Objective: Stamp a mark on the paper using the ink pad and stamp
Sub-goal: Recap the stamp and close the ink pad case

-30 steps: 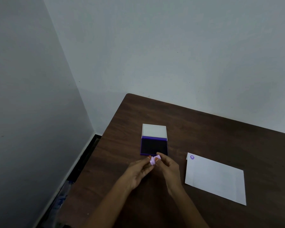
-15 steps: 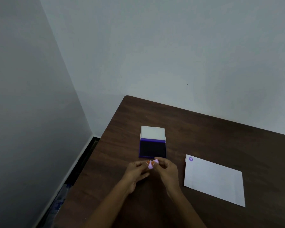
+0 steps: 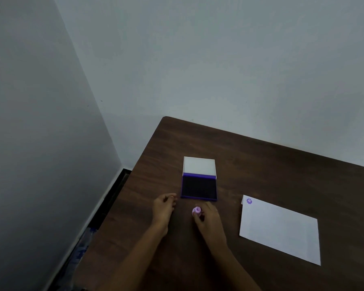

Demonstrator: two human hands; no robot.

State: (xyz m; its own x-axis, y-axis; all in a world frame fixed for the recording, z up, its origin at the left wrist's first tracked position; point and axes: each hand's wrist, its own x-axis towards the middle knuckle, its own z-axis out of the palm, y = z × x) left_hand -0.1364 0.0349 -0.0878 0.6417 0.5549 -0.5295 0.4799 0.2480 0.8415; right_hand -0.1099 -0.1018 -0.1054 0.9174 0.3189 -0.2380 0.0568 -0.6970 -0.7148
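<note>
Two hands hover over the dark surface (image 3: 261,164). Right hand (image 3: 208,217) pinches the small pink stamp (image 3: 196,210) just below the open ink pad (image 3: 199,187); left hand (image 3: 163,208) is loosely curled and empty. Paper (image 3: 280,229), bearing one purple mark (image 3: 249,201), lies to the right.

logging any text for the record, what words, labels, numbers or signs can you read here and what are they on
No legible text in this view.
Round purple stamped mark at the far left corner of the white rectangular paper sheet: a design shows, too small and blurred to read.
Open purple ink pad, white inner lid: no label visible.
Small pink round stamp held by the right hand: no readable marking.
</note>
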